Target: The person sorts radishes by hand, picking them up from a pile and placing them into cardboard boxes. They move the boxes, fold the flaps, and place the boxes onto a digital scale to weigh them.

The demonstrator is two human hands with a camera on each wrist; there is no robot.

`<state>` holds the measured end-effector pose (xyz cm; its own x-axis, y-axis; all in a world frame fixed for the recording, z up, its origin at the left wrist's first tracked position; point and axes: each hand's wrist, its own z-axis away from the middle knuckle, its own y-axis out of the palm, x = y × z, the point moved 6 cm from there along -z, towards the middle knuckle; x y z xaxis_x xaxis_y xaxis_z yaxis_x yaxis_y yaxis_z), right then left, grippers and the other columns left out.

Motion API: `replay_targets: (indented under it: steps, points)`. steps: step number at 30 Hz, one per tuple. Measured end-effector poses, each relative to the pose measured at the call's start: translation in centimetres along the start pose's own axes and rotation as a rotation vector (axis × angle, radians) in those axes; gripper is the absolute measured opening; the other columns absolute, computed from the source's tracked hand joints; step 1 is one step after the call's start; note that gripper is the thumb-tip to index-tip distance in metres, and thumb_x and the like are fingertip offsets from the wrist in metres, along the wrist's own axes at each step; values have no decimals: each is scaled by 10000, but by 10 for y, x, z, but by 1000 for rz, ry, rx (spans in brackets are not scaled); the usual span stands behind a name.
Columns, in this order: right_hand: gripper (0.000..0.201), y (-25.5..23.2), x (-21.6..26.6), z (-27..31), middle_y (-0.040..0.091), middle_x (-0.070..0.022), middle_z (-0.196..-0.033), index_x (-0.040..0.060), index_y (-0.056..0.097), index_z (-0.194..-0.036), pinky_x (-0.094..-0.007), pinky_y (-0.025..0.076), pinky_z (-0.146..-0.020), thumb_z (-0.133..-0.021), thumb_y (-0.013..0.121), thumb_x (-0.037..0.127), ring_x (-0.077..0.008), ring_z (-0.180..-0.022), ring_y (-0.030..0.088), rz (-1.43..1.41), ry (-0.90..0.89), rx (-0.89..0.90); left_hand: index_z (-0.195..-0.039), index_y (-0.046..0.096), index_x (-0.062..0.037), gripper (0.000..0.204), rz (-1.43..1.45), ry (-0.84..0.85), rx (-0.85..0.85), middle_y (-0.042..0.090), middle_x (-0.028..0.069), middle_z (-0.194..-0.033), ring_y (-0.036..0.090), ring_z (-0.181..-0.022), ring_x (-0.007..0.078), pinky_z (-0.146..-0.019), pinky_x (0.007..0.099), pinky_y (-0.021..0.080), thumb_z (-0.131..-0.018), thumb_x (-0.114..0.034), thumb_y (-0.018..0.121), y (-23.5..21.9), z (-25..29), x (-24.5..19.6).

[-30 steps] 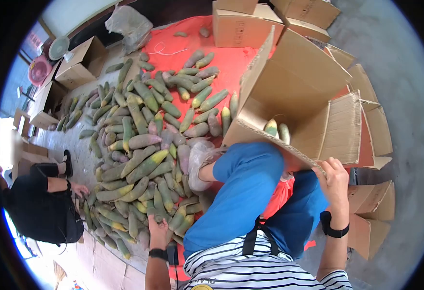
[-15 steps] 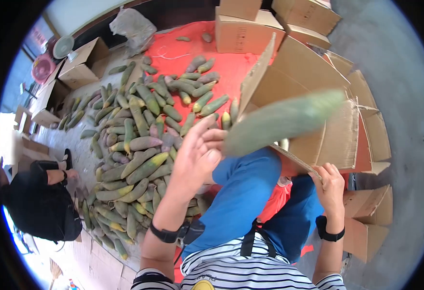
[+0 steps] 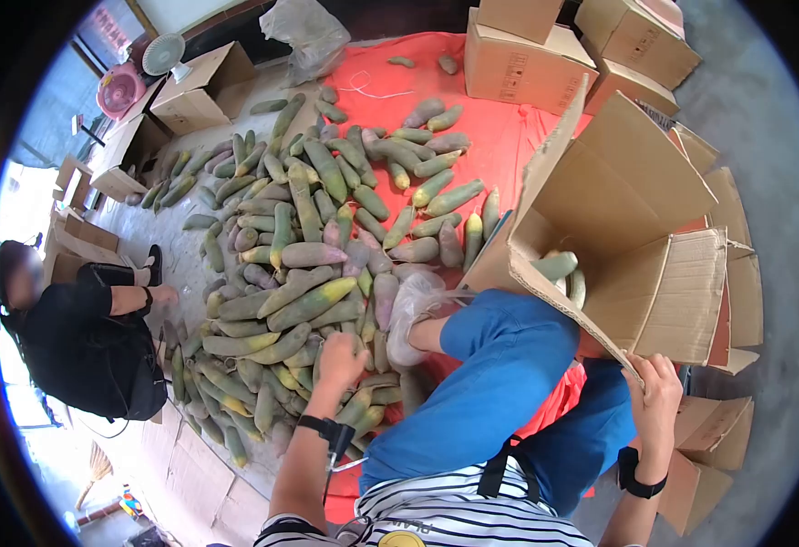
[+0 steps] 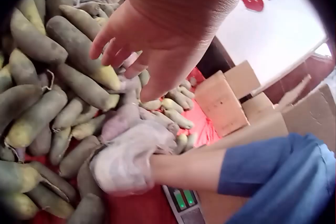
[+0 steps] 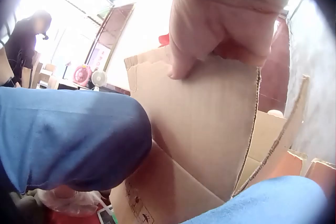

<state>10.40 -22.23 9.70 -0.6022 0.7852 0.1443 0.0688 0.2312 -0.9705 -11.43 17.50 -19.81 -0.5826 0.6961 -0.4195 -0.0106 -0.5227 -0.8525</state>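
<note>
A big heap of green radishes [image 3: 304,301], some purplish with yellow-green ends, spreads over the floor. My left hand [image 3: 340,360] hovers above the near part of the heap, holding nothing. In the left wrist view its fingers [image 4: 107,50] hang loosely extended over the radishes. My right hand [image 3: 656,390] grips the flap edge of an open cardboard box [image 3: 641,182], thumb on one face of the flap [image 5: 194,108] in the right wrist view. Inside the box lie a few radishes [image 3: 559,266] near its left wall. The box leans against my bent knees.
My bag-covered foot [image 3: 410,314] stands beside the heap on a red sheet [image 3: 399,68]. Part of a scale with green displays [image 4: 184,199] shows below my leg. More cartons [image 3: 527,66] stand behind and right. Another person [image 3: 85,319] crouches at the heap's left side.
My left hand rose from the heap, a radish flew blurred from it toward the box, and the hand is now back over the heap, empty. The right hand kept its grip on the flap.
</note>
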Motion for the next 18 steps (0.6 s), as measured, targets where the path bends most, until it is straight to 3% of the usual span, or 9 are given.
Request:
replay_targets:
  steps: [2,6,8,10,15,17,18]
  points:
    - [238,0,-2,0,562,-114,-782,25,698,-986,-387,459,-667,-762,715,105,-291,-749,557,-11,17,19,-1166,554,8,494,-42,-184,-139,526,231,-1239,494,-1169,410,-940,496,450,-795,-283,705,-18,-14,38]
    - [244,0,-2,-5,553,-107,-777,23,698,-984,-385,457,-673,-747,726,73,-279,-748,547,-17,48,21,-1236,507,-1,568,-247,-343,-365,447,230,-1374,440,-1263,390,-981,505,425,-776,-253,725,-29,-43,123]
    - [242,-1,-2,-9,549,-105,-775,23,698,-981,-385,456,-673,-745,729,70,-277,-747,545,6,45,16,-1320,458,-20,650,-299,-483,-282,416,212,-1420,412,-1306,365,-1009,494,409,-765,-216,734,-46,-49,138]
    - [206,1,-7,-12,500,-134,-761,-14,671,-959,-389,432,-677,-817,695,131,-289,-739,530,-52,102,47,-1353,434,-32,686,-340,-460,-307,404,208,-1431,401,-1317,361,-1016,494,404,-761,-204,738,-54,-57,160]
    - [213,1,-8,-20,496,-139,-761,-30,658,-946,-389,428,-671,-837,680,152,-295,-737,524,-74,112,74,-1411,397,-67,761,-413,-372,-317,424,199,-1399,434,-1281,353,-1002,492,417,-746,-177,750,-65,-72,183]
    - [217,1,-8,-23,494,-140,-761,-34,653,-938,-389,427,-668,-845,675,161,-298,-733,521,-81,104,71,-1400,405,-80,757,-329,-508,-80,468,180,-1313,480,-1215,342,-957,487,448,-747,-203,770,-60,-78,190]
    - [221,1,-8,-24,493,-141,-760,-36,649,-931,-389,426,-667,-850,671,168,-300,-731,519,-82,108,71,-1400,405,-80,757,-328,-508,-77,468,180,-1313,480,-1215,342,-957,487,448,-747,-203,770,-61,-81,188]
